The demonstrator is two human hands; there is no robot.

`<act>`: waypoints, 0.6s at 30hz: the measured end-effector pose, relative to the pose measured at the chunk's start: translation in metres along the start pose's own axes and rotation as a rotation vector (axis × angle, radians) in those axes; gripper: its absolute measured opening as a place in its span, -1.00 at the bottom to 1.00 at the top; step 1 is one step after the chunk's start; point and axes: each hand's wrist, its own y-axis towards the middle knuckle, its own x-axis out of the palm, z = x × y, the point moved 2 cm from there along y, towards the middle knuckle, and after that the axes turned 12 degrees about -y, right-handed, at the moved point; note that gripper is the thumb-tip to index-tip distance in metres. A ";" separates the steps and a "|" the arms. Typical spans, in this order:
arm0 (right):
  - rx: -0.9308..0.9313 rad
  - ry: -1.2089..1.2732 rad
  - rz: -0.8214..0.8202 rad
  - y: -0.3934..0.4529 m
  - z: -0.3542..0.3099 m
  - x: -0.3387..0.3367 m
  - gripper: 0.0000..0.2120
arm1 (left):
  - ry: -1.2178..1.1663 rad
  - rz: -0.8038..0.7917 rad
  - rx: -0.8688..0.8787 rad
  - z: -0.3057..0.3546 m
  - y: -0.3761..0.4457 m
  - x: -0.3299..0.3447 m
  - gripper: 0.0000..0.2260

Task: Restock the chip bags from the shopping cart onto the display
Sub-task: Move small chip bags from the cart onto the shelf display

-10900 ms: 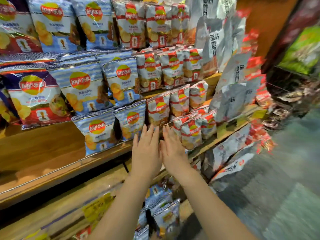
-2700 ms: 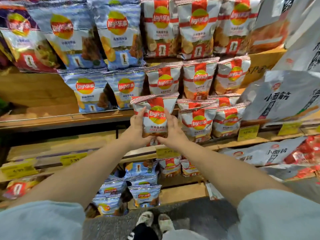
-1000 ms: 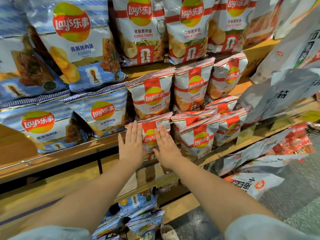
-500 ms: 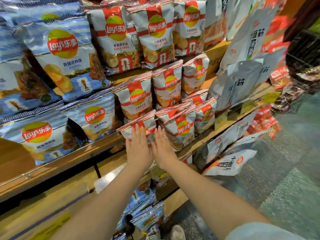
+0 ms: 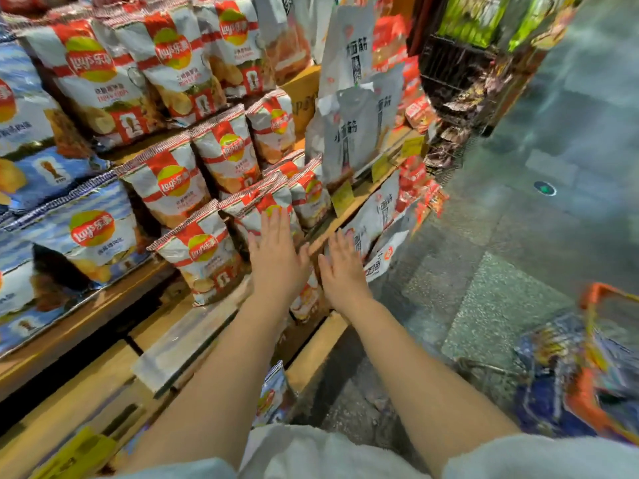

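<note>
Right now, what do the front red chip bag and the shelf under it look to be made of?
Chip bag: thin printed plastic film, probably foil-lined; glossy, crinkled, with crimped top seam. Shelf: looks like wood or wood-look board; tan, matte, faint grain.

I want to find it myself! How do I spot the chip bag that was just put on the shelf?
Look at the wooden display shelf and find its lower row of red-and-white chip bags. The one you want is the front bag, just left of the left hand. It stands closest to the shelf edge, ahead of its neighbours.
</note>
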 end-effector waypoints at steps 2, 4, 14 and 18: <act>0.055 -0.004 0.053 -0.020 0.023 -0.017 -0.47 | -0.005 -0.030 0.086 0.031 -0.015 0.014 -0.39; 0.116 -0.014 0.122 -0.045 0.049 -0.034 -0.46 | -0.003 -0.089 0.161 0.064 -0.033 0.033 -0.40; 0.511 -0.095 0.320 -0.243 0.190 -0.095 -0.46 | -0.054 -0.305 0.531 0.220 -0.192 0.126 -0.45; 0.650 -0.100 0.351 -0.333 0.239 -0.104 -0.45 | -0.115 -0.409 0.625 0.271 -0.271 0.152 -0.46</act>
